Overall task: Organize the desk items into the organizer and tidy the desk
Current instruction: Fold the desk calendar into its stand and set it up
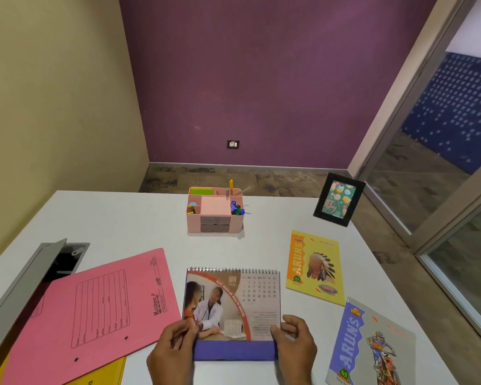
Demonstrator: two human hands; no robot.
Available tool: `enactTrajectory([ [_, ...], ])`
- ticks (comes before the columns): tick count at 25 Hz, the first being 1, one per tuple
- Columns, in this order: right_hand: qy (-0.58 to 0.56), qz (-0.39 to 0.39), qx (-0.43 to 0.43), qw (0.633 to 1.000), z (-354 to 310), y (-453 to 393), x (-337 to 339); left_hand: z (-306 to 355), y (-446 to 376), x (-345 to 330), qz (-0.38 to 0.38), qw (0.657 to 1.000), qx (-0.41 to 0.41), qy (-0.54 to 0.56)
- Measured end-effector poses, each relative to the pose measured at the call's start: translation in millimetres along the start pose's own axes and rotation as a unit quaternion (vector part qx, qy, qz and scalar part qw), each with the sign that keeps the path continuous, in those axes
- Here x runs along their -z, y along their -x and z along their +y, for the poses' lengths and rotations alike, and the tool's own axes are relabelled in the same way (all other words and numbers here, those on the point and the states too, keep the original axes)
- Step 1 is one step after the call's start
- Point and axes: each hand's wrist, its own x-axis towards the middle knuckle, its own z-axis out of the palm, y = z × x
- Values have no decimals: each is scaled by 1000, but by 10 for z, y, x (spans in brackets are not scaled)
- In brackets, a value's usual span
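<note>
A spiral-bound desk calendar (233, 301) with a purple base stands at the front middle of the white desk (139, 223). My left hand (172, 354) grips its lower left corner and my right hand (295, 348) grips its lower right corner. A pink organizer (215, 215) holding pens, sticky notes and small items sits farther back at the centre. A pink file folder (100, 309) lies at the left, partly over a yellow folder (106, 373). On the right lie a yellow notebook (315, 269) and a blue-grey notebook (372, 345).
A black picture frame (338, 200) stands at the back right corner of the desk. An open grey cable hatch (53, 262) sits in the desk's left side, partly under the pink folder. Behind the desk are a purple wall and, to the right, a glass partition.
</note>
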Motion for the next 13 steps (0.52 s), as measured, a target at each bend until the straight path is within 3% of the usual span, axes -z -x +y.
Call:
enactTrajectory([
  [6, 64, -45, -43, 996, 150, 144, -160, -95, 90, -99, -70, 995, 64, -25],
  [10, 135, -27, -42, 990, 167, 70, -198, -203, -106, 9, -44, 982, 35, -181],
  [13, 181, -43, -58, 981, 200, -7, -237, -159, -275, 35, -46, 960, 76, -265],
])
